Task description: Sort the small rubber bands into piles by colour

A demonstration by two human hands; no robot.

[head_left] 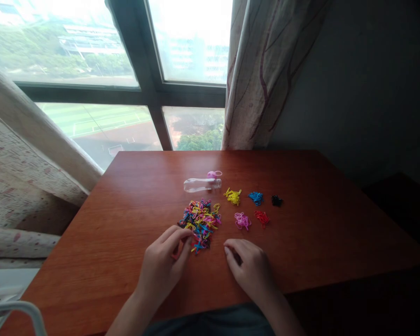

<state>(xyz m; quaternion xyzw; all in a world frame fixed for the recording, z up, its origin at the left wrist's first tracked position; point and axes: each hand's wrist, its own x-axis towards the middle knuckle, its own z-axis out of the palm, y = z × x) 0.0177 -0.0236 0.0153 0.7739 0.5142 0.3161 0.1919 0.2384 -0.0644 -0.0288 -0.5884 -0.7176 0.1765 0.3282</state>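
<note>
A mixed pile of small, colourful rubber bands [205,217] lies on the wooden table. At its near left edge is my left hand [164,256], thumb and fingertips drawn together against the bands; whatever is between them is too small to make out. My right hand [250,266] rests on the table right of the pile, its fingers curled and thumb close to the forefinger, with nothing visible in it. Sorted heaps lie beyond it: yellow bands [233,196], blue bands [255,198], black bands [276,200], pink bands [242,221] and red bands [262,218].
Behind the pile a clear plastic bottle [199,185] lies on its side, with a pink cap with a loop [214,174] just beyond. The brown table [108,233] reaches to a window flanked by curtains [259,74]. A white curved rail [21,305] stands at lower left.
</note>
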